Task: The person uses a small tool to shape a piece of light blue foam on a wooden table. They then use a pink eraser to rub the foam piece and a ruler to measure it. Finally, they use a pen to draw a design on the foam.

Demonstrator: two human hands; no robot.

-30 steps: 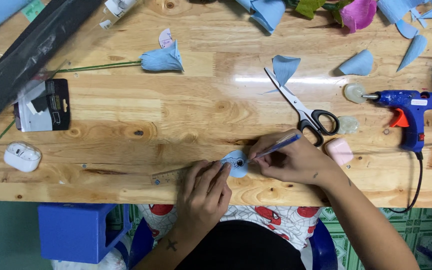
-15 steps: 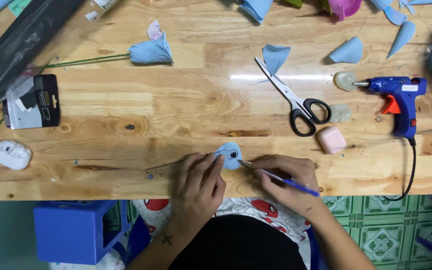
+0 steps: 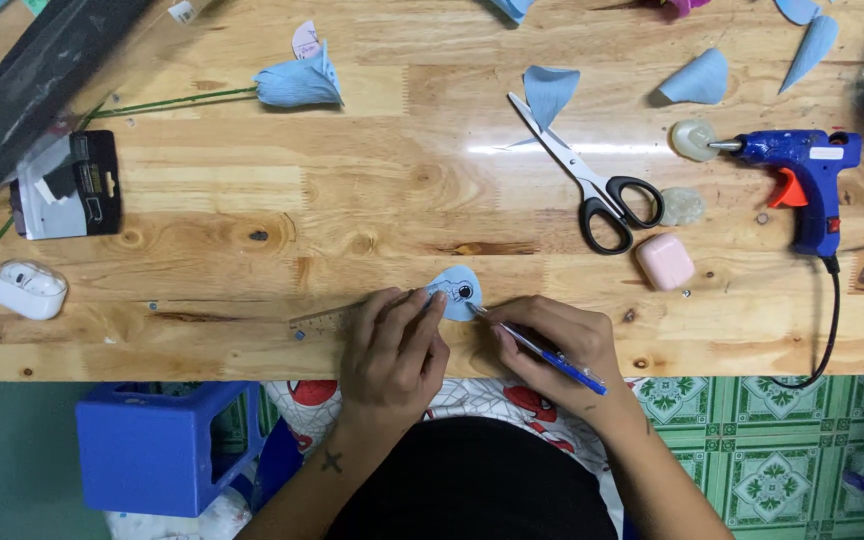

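Surface: wooden table (image 3: pixel 432 190), near edge.
Petal (image 3: pixel 455 292): small, pale blue, flat, just ahead of both hands.
Left hand (image 3: pixel 392 350): palm down, fingertips pinning petal and clear ruler (image 3: pixel 324 320).
Right hand (image 3: pixel 557 345): fingers pinched on blue pen (image 3: pixel 542 352), tip on petal.
Beyond: scissors (image 3: pixel 592 185), glue gun (image 3: pixel 802 170).

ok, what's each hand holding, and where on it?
Right hand grips a blue pen mid-barrel, tip on the blue petal. Left hand holds nothing; its fingertips press a clear ruler down.
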